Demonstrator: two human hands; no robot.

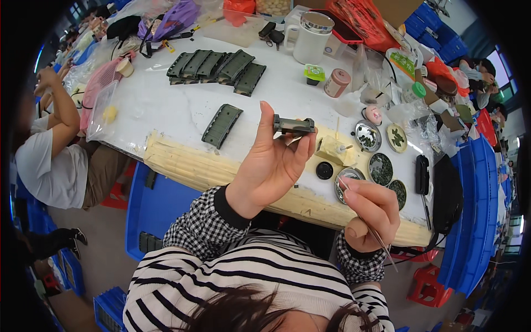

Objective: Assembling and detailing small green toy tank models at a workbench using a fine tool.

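Raised over the table's padded front edge, my left hand point(268, 169) pinches a small dark green plastic part point(294, 126) between thumb and fingers, seen from its narrow side. My right hand point(373, 210) is closed round thin metal tweezers point(381, 246), whose tips point toward a small round tin point(349, 176). Apart from my left hand lies a green ribbed panel point(222, 126). Similar panels stand close together in a row point(207, 65) farther back. Shallow dishes of small dark green pieces point(380, 168) sit beyond my right hand.
A pale block with sticks point(336, 150) and a black round cap point(324, 170) stand between my hands. Behind are a white lidded mug point(313, 39) and a pink jar point(337, 83). Blue bins point(470, 210) flank the table's right. Another person point(55, 149) sits at left.
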